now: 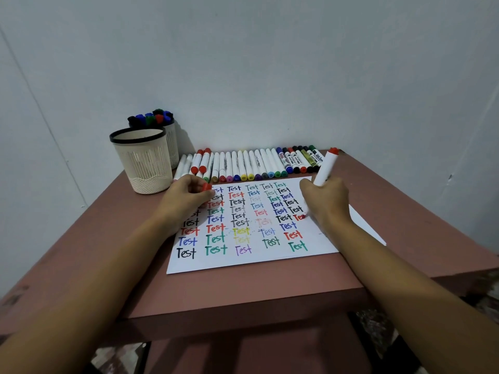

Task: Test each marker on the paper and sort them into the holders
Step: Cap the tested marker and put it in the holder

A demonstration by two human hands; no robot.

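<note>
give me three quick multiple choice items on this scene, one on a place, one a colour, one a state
1. Where is the holder full of markers? A on the floor B directly behind the front holder C on a shelf
2. What colour is the cap the left hand pinches? A red B green C yellow
3. The marker in the right hand is A capped, lying flat B on the floor C uncapped, tip on the paper
Key: 1 B, it stands just behind it; 2 A, the cap is red; 3 C, its tip meets an unfinished red word.
</note>
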